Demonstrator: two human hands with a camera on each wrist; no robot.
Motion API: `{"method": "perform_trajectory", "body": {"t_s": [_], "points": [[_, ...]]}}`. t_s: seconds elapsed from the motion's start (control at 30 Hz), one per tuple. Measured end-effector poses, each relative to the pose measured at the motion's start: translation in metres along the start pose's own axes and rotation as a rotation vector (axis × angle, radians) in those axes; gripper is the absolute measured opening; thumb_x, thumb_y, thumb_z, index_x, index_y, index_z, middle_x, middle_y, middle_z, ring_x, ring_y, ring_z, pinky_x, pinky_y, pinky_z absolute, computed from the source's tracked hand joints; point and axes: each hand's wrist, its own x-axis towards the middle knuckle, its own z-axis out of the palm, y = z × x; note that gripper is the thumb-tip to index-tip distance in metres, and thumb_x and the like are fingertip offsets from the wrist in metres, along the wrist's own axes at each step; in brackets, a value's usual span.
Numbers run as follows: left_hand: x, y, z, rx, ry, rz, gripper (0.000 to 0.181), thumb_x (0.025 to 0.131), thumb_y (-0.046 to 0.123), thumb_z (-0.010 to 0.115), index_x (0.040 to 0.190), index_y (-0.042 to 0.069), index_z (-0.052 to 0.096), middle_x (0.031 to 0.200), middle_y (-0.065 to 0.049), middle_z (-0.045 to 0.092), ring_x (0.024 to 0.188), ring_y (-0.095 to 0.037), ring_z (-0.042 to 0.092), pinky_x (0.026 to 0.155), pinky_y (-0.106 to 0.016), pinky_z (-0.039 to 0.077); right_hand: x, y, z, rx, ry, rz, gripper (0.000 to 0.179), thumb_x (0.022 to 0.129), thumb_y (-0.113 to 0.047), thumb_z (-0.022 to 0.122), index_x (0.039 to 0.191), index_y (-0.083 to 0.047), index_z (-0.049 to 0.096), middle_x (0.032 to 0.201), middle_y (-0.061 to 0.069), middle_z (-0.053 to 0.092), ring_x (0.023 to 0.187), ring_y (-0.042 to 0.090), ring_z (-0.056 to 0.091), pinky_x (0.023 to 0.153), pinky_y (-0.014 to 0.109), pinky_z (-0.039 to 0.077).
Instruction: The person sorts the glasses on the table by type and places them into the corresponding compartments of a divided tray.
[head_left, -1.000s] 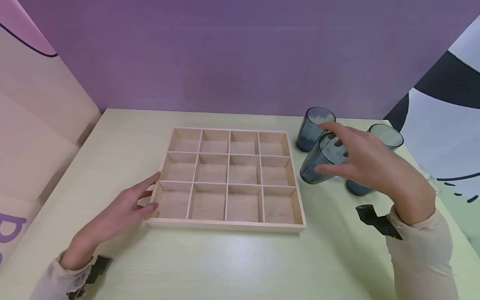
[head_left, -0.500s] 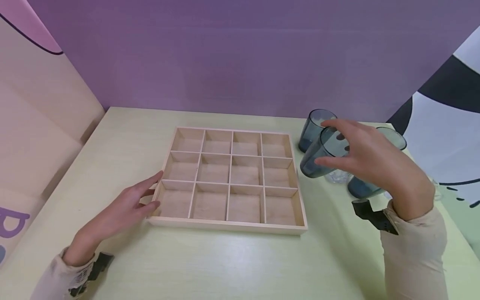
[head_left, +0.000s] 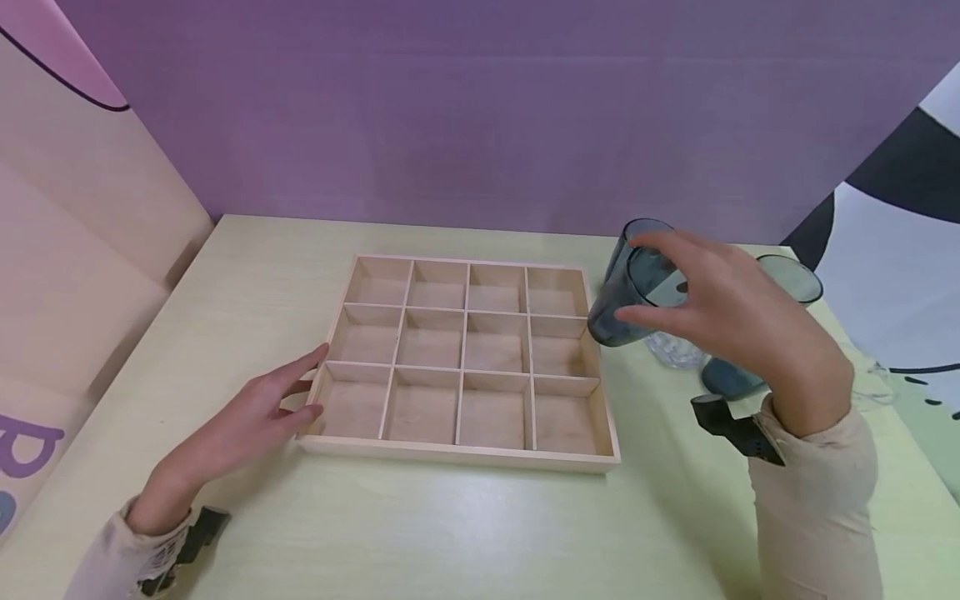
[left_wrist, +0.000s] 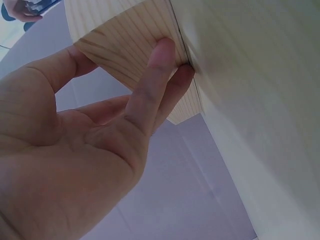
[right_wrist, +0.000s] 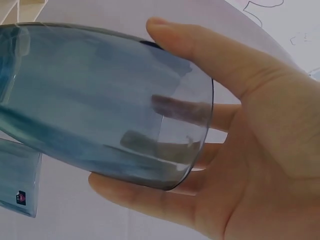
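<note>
My right hand [head_left: 731,312] grips a clear blue-grey drinking glass [head_left: 618,308] near its rim. The glass is tilted, its mouth towards the palm and its base overlapping the right edge of the wooden compartment box [head_left: 457,454] in the head view; I cannot tell if they touch. In the right wrist view, thumb and fingers go round the held glass [right_wrist: 95,100]. My left hand [head_left: 232,429] rests straight fingers against the box's left side; the left wrist view shows fingertips on the wooden wall [left_wrist: 125,45]. All the compartments look bare.
A second blue glass [head_left: 648,225] stands behind the held one, mostly hidden. Another glass [head_left: 791,279] is partly behind the right hand. A clear, crumpled-looking item [head_left: 675,350] lies between them. A purple panel [head_left: 480,117] rises along the table's back edge.
My right hand has moved slightly left with the glass, bringing it over towards the box's right edge. My left hand stays at the box's left side.
</note>
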Motion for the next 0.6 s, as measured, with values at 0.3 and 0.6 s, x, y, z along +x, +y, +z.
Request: {"method": "perform_trajectory", "body": {"t_s": [0.3,0.6], "points": [[-0.004,0.005,-0.001,-0.012,-0.007,-0.019,0.072,0.101,0.015,0.06,0.159,0.007,0.02,0.162,-0.016,0.023,0.13,-0.044,0.048,0.09,-0.04,0.053,0.009,-0.005,0.007,-0.005,0.098,-0.075,0.071,0.084,-0.038,0.081,0.143,-0.011,0.05,0.138,0.013,0.055,0.11,0.035,0.059,0.087,0.055,0.049],[-0.005,0.007,-0.001,-0.009,-0.01,-0.012,0.072,0.1,0.014,0.06,0.159,0.008,0.019,0.162,-0.016,0.022,0.13,-0.045,0.049,0.089,-0.038,0.053,0.025,0.0,0.028,0.055,0.291,-0.224,0.066,0.081,-0.026,0.084,0.14,-0.01,0.057,0.133,0.013,0.058,0.117,0.032,0.058,0.091,0.05,0.049]]}}
